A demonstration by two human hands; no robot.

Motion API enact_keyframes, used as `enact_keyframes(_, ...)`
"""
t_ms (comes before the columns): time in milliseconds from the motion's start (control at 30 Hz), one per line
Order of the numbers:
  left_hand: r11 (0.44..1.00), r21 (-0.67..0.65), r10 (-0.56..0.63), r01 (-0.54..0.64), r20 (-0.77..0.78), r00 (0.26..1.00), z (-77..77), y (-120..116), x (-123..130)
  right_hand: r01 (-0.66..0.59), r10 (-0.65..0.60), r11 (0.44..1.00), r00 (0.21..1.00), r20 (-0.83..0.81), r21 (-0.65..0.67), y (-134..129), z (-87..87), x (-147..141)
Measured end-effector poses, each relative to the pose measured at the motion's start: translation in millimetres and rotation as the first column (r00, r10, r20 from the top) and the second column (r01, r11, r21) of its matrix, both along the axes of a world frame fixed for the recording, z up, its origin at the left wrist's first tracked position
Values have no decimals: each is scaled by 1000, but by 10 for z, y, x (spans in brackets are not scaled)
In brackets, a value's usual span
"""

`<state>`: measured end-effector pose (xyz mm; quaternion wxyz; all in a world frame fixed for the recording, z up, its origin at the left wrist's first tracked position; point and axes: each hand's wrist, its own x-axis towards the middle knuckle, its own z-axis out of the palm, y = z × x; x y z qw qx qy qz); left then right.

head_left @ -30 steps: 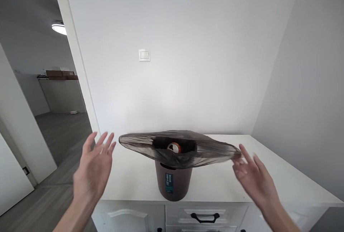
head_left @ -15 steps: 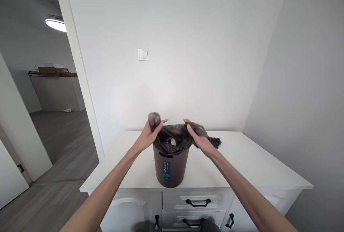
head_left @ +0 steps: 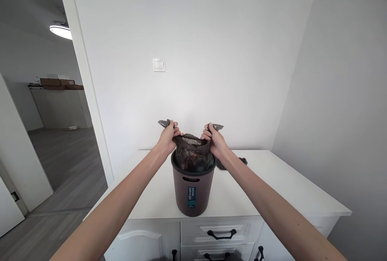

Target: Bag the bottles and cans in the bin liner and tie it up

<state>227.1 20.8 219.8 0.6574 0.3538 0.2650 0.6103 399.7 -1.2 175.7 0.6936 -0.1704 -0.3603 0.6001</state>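
A brown-purple garbage bin (head_left: 198, 196) with a dark rim and a blue label stands upright near the front edge of the white cabinet top. Inside it sits a thin, see-through black garbage bag (head_left: 193, 154), its upper part raised above the rim. My left hand (head_left: 169, 135) is closed round the bag's left side, with a twist of plastic sticking out past the fingers. On the right, my right hand (head_left: 214, 138) grips the opposite side the same way. Dark contents show faintly through the plastic; I cannot make out what they are.
Behind my right wrist, a crumpled piece of black plastic (head_left: 242, 161) lies on the cabinet top (head_left: 272, 188). A wall with a light switch (head_left: 159, 65) rises behind. Drawers with black handles (head_left: 221, 234) are below. A doorway opens at the left.
The bag's edge has come off the bin's rim and is gathered upward, so the rim now shows. Both hands have tightened their grip on the bag's sides.
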Motion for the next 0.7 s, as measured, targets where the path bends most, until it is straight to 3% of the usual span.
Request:
enact_keyframes(100,999,-37,-35,34,-13,999,-25,33,64,-94,94,996,995,30,9,16,19,-96)
enact_keyframes(300,995,-93,-30,32,24,999,111,209,96,26,-39,988,996,-78,-154,178,157,-105)
enact_keyframes(500,992,-109,-59,64,51,997,198,256,-140,-168,172,984,983,-65,54,187,167,61)
enact_keyframes(567,991,-123,-52,57,40,998,169,273,-203,-133,136,991,985,-106,33,221,105,78)
enact_keyframes(700,985,-165,-51,48,-16,999,110,325,-204,22,-64,979,978,-200,-203,357,-16,31)
